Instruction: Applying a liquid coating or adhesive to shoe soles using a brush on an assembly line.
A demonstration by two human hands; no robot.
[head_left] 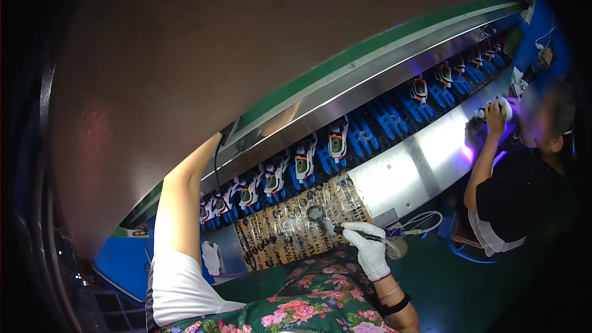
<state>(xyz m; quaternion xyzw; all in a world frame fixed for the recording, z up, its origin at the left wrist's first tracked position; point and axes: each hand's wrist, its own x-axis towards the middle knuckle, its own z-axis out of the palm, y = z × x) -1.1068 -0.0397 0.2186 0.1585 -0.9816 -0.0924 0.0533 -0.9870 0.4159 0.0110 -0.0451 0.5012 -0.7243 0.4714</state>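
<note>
Right hand (white-gloved) grips a thin tool, tip over the taped pad. Left hand reaches far-left, hidden; grip unclear.

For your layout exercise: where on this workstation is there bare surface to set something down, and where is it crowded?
The bare metal plate between the taped work mat and the co-worker's hand looks free. A small grey patch lies beside the spare white glove. The conveyor is packed with shoes on blue holders. The gloved right hand with its tool occupies the mat.

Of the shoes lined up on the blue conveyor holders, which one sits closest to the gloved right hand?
The white shoe directly above the right hand and its tool; the others sit farther along the row.
</note>
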